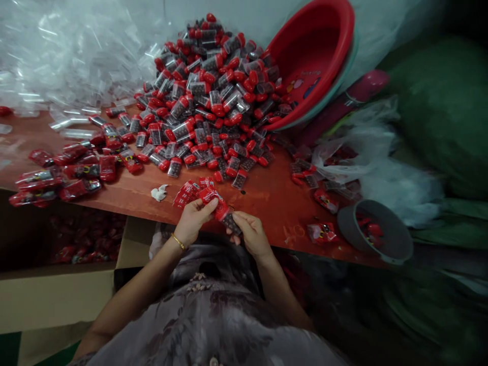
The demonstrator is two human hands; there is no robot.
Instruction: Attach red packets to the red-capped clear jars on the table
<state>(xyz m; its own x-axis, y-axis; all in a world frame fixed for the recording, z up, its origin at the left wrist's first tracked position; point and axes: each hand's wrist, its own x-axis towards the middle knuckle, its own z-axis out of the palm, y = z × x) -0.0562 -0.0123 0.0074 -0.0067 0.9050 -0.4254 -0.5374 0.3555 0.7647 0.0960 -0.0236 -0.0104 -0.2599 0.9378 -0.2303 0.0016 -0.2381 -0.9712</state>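
At the front edge of the reddish table, my two hands meet over a small red-capped clear container (231, 222) filled with dark pellets. My right hand (252, 231) grips the container between thumb and fingers. With thumb and fingers closed, my left hand (193, 219) pinches a red printed card (209, 193) by the container's red end. Whether the card touches the container is hard to make out. More red printed cards (186, 193) lie fanned out just beyond my left hand. A crumpled white scrap (159, 192) rests to their left.
A tall heap of red-capped containers (206, 101) fills the table's back. Clear empty sleeves (76, 56) pile up at left, with red wrapped packs (41, 178) before them. A tilted red basin (320, 61) leans behind. A grey bowl (351, 231) stands right; an open carton (57, 290) sits below left.
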